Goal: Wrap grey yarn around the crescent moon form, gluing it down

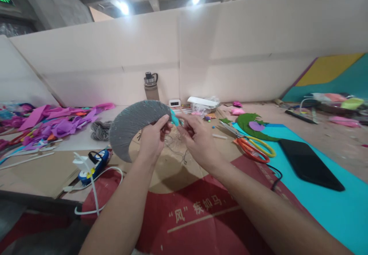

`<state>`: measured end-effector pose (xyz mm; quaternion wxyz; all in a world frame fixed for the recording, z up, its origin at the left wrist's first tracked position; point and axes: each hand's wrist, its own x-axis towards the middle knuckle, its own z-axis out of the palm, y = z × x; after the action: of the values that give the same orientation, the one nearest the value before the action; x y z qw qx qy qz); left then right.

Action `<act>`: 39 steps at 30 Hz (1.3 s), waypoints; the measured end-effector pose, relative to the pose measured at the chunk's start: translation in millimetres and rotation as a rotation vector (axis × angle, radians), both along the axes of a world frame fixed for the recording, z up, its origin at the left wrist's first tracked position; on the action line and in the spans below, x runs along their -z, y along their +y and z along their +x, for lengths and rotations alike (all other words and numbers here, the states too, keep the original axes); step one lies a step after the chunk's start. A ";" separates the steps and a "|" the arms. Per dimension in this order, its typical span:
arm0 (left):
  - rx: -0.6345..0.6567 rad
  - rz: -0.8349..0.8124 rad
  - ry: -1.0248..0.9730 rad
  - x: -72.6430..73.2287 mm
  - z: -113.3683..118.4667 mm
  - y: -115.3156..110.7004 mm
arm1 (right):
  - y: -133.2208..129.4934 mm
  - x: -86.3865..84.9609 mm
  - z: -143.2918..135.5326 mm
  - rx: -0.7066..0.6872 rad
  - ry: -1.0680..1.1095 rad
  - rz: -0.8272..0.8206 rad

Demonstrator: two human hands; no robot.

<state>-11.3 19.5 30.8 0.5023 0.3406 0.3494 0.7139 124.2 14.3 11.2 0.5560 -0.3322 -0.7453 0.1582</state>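
Note:
A crescent-shaped piece (135, 119) wrapped in grey yarn is tilted in the air above the table, its wide curve to the left. Closed around its narrow right end is my left hand (153, 138), thumb on top. A bare teal tip (174, 118) sticks out past the wrapping. Right beside this tip, my right hand (197, 134) has its thumb and fingers pinched together; whatever they hold is too thin or hidden to make out. Loose grey yarn strands (184, 156) trail below both hands. A bundle of grey yarn (100, 130) lies left of the crescent.
Scissors with orange and yellow handles (254, 149), a black phone (310, 164) and a turquoise sheet (330, 209) lie right. A blue power strip (93, 167) with white cables and pink and purple scraps (63, 123) occupy the left. A bottle (151, 86) stands behind.

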 end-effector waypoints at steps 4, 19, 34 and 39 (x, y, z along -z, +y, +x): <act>0.002 -0.005 -0.025 -0.5 1.7 -0.7 | -0.8 0.7 1.0 0.021 -0.049 0.084; 0.065 0.015 -0.051 1.2 4.3 -1.5 | -6.6 -2.5 -0.1 -0.004 -0.094 0.092; 0.026 -0.058 0.088 1.5 3.4 -3.3 | -2.0 -4.3 6.9 0.086 -0.118 0.192; 0.105 -0.123 0.094 1.3 4.7 -4.8 | 1.4 -11.6 13.0 0.127 -0.095 0.170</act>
<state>-6.6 14.7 29.6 0.5420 0.3598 0.3976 0.6471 137.2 15.7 22.8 0.5550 -0.3377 -0.7590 0.0429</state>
